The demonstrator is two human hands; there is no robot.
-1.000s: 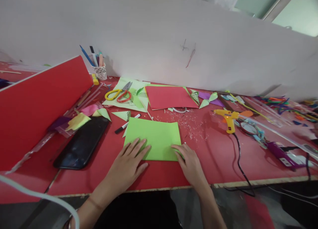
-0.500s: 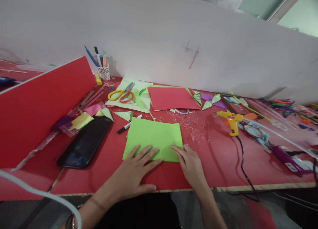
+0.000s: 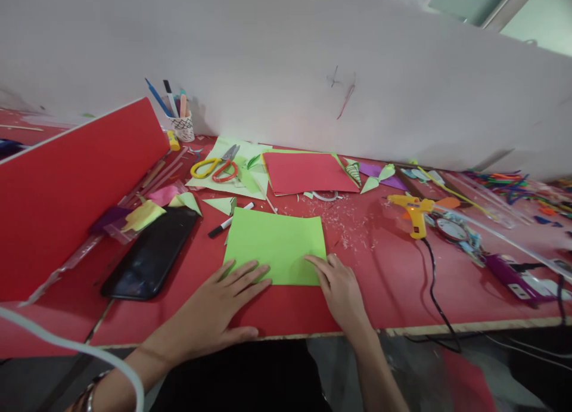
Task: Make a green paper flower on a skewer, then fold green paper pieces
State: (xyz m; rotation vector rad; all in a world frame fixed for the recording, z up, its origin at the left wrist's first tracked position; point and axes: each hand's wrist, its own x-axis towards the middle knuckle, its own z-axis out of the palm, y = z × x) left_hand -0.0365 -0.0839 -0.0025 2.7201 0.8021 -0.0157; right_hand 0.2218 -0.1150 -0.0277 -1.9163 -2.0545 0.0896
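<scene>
A bright green sheet of paper [image 3: 277,239] lies flat on the red table, close to its front edge. My left hand [image 3: 232,299] rests over the sheet's lower left corner with fingers spread and thumb out on the table. At the lower right corner, my right hand [image 3: 335,281] touches the paper with its index finger stretched out; its other fingers are partly curled. A black-and-white marker [image 3: 223,226] sticks out from beside the sheet's upper left. Beyond it are scissors [image 3: 218,166] with yellow and orange handles and a red sheet [image 3: 308,173] on top of other paper.
A black phone [image 3: 154,254] and a leaning red board [image 3: 75,197] are on the left. To the right, a yellow glue gun [image 3: 415,212] lies with its cord trailing over the front edge, near a purple power strip [image 3: 513,281]. A pen cup [image 3: 183,126] stands by the wall.
My left hand has slid left along the green sheet's lower edge. The right hand stays at its corner. The whole view has shifted slightly.
</scene>
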